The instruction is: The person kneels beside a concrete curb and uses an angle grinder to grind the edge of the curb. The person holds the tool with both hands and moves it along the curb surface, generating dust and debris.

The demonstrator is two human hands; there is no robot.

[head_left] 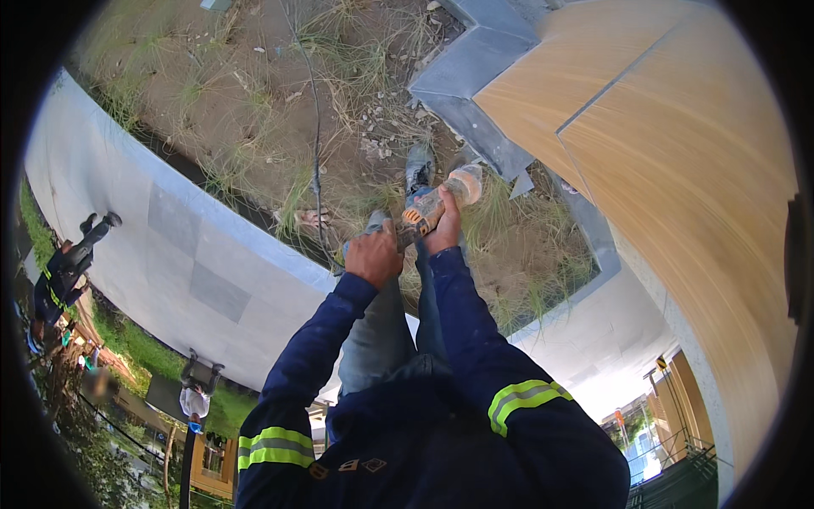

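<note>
An angle grinder [414,222] with an orange and dark body, coated in pale dust, is held in front of my legs. My right hand [444,224] wraps around its body near the head. Closed around the rear part is my left hand [375,254], which hides most of that end. The dusty, pale round head [465,183] points up and to the right, toward the grey stone edging [487,136]. A dark cable [316,144] lies over the ground and runs down close to my left hand.
I stand on soil with grass tufts [339,42] and rubble. A tan panelled wall [644,127] rises on the right. A curved pale paved surface [170,204] borders the bed on the left. Two people [64,284] [195,394] stand beyond it.
</note>
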